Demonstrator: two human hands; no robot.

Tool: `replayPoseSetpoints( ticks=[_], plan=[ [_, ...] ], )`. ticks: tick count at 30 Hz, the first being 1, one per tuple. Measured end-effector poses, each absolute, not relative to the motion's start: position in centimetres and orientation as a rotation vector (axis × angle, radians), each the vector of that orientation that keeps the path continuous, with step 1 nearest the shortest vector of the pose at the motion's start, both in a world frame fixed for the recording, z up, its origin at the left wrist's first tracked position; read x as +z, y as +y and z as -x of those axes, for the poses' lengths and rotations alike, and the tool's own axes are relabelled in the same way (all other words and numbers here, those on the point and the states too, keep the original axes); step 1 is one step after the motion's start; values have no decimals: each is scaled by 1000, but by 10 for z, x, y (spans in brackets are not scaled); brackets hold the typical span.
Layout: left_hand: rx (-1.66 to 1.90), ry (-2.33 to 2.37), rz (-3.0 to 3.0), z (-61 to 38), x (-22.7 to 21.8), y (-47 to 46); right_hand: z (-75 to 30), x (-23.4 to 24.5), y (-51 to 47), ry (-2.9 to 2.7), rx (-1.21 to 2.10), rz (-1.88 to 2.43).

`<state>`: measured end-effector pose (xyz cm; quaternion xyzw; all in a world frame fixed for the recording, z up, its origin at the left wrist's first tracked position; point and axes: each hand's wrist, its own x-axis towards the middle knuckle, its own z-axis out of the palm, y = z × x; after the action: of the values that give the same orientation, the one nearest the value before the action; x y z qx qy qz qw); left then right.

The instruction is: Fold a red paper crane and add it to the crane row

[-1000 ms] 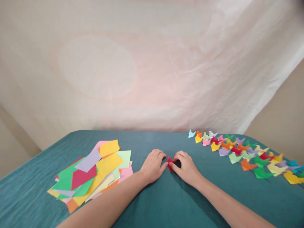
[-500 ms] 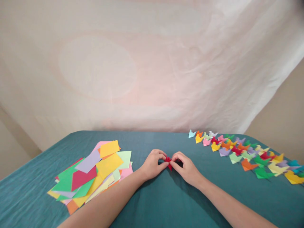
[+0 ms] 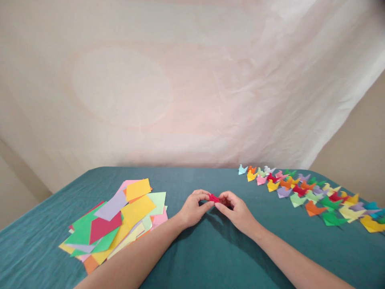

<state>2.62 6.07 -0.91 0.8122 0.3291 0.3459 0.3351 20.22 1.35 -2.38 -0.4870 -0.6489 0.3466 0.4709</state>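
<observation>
Red paper: small folded pc., btwn the two hands near mid tabletop (image 3: 192, 261); exact shape unclear (fingers cover part of it).
L hand (image 3: 195, 208): grip nearly closed, thumb + fingers pinching the L end of the red paper (image 3: 213, 198).
R hand (image 3: 236, 209): same pinch from the R, thumb tip close to the other thumb; prob. held both sides b/c a pc. this small needs steadying.
Loose sheets (image 3: 106, 227): overlapping pile, mixed colours, L of the hands, prob. there so they're reachable w/o crowding the middle.
Paper birds (image 3: 298, 190): slanting rows on the R, well apart from the sheets, prob. spaced off so they don't get knocked.
Backdrop (image 3: 192, 100): pale cloth behind tabletop.
</observation>
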Motion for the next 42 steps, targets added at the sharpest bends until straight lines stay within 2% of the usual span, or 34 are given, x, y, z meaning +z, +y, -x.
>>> replayPoseSetpoints(
  ticks=[7, 27, 36, 42],
  plan=[
    [926, 833, -2169, -27, -14, 60, -204, -19, 11, -1643, 763, 1197],
    [928, 905, -2161, -29, -10, 58, -203, -21, 12, -1591, 789, 1197],
    [1068, 802, -2282, -29, -7, 49, -198, -20, 8, -1775, 302, 1093],
    [1117, 776, -2284, -29, -7, 49, -199, -16, 6, -1848, 257, 1042]
  ],
)
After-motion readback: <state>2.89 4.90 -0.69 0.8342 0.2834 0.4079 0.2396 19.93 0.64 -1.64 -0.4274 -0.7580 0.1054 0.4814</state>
